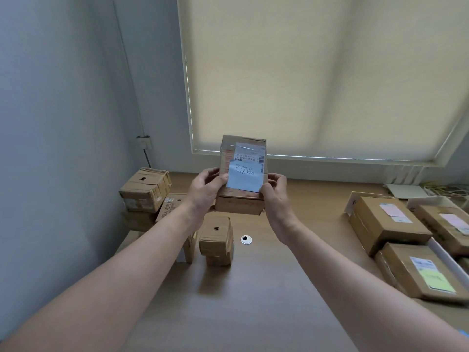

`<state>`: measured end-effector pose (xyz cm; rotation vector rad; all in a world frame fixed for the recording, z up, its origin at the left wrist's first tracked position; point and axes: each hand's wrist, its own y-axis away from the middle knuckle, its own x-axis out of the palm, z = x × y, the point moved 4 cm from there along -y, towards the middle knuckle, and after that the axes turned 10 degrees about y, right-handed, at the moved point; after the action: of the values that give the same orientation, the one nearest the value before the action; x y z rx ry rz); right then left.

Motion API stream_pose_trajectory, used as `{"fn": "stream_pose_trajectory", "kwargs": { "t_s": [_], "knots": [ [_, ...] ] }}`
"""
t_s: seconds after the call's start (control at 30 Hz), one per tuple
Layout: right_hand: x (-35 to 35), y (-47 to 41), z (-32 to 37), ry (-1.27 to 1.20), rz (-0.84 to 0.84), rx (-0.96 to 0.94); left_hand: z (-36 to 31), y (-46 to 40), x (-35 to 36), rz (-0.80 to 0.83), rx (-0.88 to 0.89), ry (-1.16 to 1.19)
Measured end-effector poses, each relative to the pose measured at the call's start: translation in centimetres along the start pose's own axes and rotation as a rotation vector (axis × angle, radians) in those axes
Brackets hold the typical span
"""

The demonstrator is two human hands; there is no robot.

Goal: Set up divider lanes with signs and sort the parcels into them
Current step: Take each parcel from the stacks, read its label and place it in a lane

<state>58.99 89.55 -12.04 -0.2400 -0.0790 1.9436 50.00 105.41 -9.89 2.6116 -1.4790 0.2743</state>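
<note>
Both hands hold one parcel [241, 179] up above the desk [253, 288]; left hand [206, 189] and right hand [275, 196] curl round its sides, thumbs on a blue note [245, 177]; bare desk lies below.

Two hands are seen, the left hand [203, 191] and the right hand [275, 196], and one box [241, 179] is held up between them. One blue note [245, 177] and one printed label [250, 156] are counted on that box.

On the left of the table [253, 301], about four further boxes are counted: one upper box [144, 189], one flat box [168, 207] beside it, one partly hidden beneath, and one small box [215, 240] in front. On the right, three labelled boxes are counted: [388, 224], [446, 224] and [418, 273]. One round grommet [246, 239] is counted in the tabletop. One blind [317, 72] and one wall socket [144, 142] are seen.
</note>
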Motion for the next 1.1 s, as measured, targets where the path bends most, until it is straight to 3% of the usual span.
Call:
{"fn": "stream_pose_trajectory", "kwargs": {
  "t_s": [0.4, 0.63, 1.0, 1.1],
  "knots": [
    [-3.9, 4.0, -0.1, 0.134, -0.067, -0.2, 1.4, 3.3, 3.6, 0.09, -0.005, -0.041],
    [-7.1, 8.6, 0.2, 0.181, -0.17, -0.185, 2.2, 5.7, 6.0, 0.256, -0.016, -0.072],
    [-12.8, 21.2, -1.4, 0.215, -0.435, -0.054, 7.8, 13.3, 10.9, 0.537, -0.171, -0.087],
    [-15.6, 25.1, -1.4, 0.192, -0.533, 0.009, 8.2, 16.5, 13.9, 0.637, -0.109, -0.171]
  ]
}}
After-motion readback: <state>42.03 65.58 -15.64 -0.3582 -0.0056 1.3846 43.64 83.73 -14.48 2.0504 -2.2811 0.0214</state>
